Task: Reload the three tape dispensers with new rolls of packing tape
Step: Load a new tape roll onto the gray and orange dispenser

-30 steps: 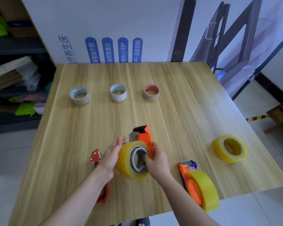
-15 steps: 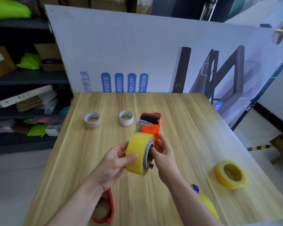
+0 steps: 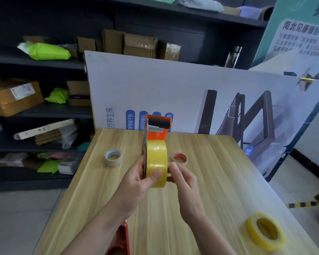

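Step in hand: seating yellow tape roll [image 3: 157, 163] on orange dispenser [image 3: 156, 132], held above worktop [image 3: 210, 181]. Left hand [image 3: 136, 181] clamps roll; right hand [image 3: 182, 178] pinches its far side. Next: thread tape end to roller.

Orange dispenser [image 3: 156, 133] upright, yellow roll [image 3: 157, 162] mounted.

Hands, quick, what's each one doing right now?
Left hand: closed on the yellow roll in the dispenser.
Right hand: at the roll's other side; grip hidden, cannot tell.
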`<state>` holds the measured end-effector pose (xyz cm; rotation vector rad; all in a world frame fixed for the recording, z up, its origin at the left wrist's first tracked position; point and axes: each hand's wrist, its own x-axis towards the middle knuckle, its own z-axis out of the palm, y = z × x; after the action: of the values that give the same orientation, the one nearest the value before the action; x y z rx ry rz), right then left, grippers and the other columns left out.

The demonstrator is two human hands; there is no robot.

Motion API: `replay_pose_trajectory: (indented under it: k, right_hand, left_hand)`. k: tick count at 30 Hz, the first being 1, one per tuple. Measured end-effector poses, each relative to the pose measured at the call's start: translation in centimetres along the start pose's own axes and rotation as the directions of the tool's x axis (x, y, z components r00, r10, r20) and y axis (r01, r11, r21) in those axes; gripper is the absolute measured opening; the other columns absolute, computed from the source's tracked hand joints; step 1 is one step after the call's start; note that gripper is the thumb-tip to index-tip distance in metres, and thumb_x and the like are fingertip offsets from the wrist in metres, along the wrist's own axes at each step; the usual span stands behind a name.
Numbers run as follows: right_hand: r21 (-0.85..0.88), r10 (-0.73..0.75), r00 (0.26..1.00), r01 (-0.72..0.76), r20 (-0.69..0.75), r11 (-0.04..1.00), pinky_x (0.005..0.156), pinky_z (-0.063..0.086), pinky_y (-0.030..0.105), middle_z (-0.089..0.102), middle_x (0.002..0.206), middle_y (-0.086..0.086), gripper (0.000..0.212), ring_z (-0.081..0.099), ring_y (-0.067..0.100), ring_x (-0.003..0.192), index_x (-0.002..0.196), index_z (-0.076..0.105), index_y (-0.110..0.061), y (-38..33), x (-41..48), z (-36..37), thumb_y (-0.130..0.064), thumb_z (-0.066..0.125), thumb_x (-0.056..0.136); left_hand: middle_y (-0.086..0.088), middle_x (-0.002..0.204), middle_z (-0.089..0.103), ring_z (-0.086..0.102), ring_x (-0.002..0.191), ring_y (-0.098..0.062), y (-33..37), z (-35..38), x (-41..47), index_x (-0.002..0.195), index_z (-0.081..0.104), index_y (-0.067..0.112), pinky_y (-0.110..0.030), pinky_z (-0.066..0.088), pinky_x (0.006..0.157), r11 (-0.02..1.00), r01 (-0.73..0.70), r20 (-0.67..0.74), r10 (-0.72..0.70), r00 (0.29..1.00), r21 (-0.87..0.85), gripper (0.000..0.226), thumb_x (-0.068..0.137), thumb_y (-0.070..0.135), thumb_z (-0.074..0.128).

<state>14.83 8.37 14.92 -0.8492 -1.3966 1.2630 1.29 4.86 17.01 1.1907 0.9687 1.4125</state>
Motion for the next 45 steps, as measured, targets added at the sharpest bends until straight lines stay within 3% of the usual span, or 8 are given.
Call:
replay_pose_trajectory:
  k: [6,10,13,19,25,36,40,45]
  right_hand:
    - [0.056,-0.073,0.983,0.065,0.166,0.996,0.079,0.051,0.028,0.071,0.092,0.002,0.028,0.064,0.015,0.09,0.106,0.071,-0.008,-2.5,0.0,1.0,-0.027,0.057,0.092]
    - [0.123,-0.081,0.978,0.058,0.19,0.991,0.071,0.05,0.02,0.07,0.084,-0.003,0.023,0.063,0.01,0.08,0.1,0.072,-0.01,-3.4,-0.2,1.6,-0.027,0.058,0.092]
    - [0.106,-0.07,0.981,0.051,0.18,0.993,0.069,0.051,0.021,0.07,0.086,0.003,0.022,0.062,0.012,0.079,0.101,0.071,-0.012,-3.6,-0.3,2.1,-0.027,0.06,0.09]
    - [0.067,-0.048,0.983,0.037,0.175,0.997,0.065,0.048,0.02,0.067,0.082,0.002,0.018,0.058,0.012,0.075,0.095,0.071,-0.019,-4.0,-0.6,2.8,-0.029,0.059,0.087]
    - [0.012,-0.055,0.981,0.054,0.186,0.998,0.064,0.042,0.024,0.056,0.081,0.011,0.029,0.049,0.02,0.075,0.097,0.065,-0.005,-4.3,-0.8,3.0,-0.031,0.059,0.086]
    - [-0.038,-0.054,0.985,0.061,0.164,0.997,0.056,0.037,0.018,0.044,0.065,0.001,0.022,0.041,0.013,0.062,0.072,0.058,-0.011,-5.2,-0.5,3.4,-0.03,0.058,0.081]
    - [-0.065,-0.06,0.992,0.067,0.108,0.996,0.058,0.038,0.035,0.046,0.068,0.011,0.062,0.044,0.021,0.063,0.08,0.052,0.008,-5.7,-0.4,3.5,-0.052,0.062,0.069]
    - [-0.143,-0.033,0.992,0.051,0.123,0.988,0.062,0.049,0.057,0.058,0.081,0.037,0.079,0.056,0.035,0.066,0.088,0.059,0.01,-6.4,-0.3,3.7,-0.065,0.071,0.064]
  left_hand:
    - [-0.011,0.123,0.057,0.055,0.118,-0.02,2.1,0.2,-0.8,0.119,0.057,0.02,-0.039,0.045,0.103,0.98,0.004,-0.023,0.0,1.0,0.199,0.039,0.093,0.047,0.045]
    - [0.001,0.087,0.057,0.055,0.09,-0.018,3.4,-0.5,-1.0,0.087,0.057,0.021,-0.052,0.042,0.093,0.78,-0.018,-0.191,0.176,0.966,0.626,0.054,0.084,0.068,0.032]
    - [0.009,0.083,0.054,0.053,0.082,-0.011,4.8,-1.5,-1.0,0.088,0.056,0.023,-0.033,0.046,0.082,0.723,-0.075,-0.285,0.362,0.887,0.687,0.042,0.08,0.063,0.049]
    - [0.01,0.093,0.055,0.049,0.097,0.0,6.9,-3.0,-0.6,0.097,0.075,0.022,-0.005,0.036,0.084,0.574,-0.184,-0.122,0.453,0.883,0.798,0.028,0.072,0.034,0.075]
    - [0.007,0.08,0.063,0.055,0.082,-0.011,8.0,-3.3,-0.7,0.084,0.076,0.013,-0.025,0.047,0.075,0.328,-0.302,0.09,0.531,0.842,0.895,0.007,0.081,0.018,0.072]
    - [0.0,0.078,0.055,0.052,0.072,-0.019,8.2,-3.1,0.2,0.078,0.056,0.014,-0.033,0.045,0.062,-0.065,-0.259,0.246,0.592,0.767,0.964,0.025,0.095,0.025,0.041]
    - [-0.003,0.103,0.06,0.056,0.098,-0.023,8.9,-3.5,1.2,0.083,0.06,0.012,-0.039,0.045,0.079,-0.187,-0.3,0.352,0.561,0.749,0.936,0.019,0.093,0.02,0.046]
    - [-0.006,0.097,0.062,0.057,0.083,-0.024,10.2,-4.0,2.5,0.083,0.061,0.01,-0.041,0.049,0.07,-0.187,-0.339,0.387,0.471,0.793,0.922,0.011,0.091,0.015,0.056]
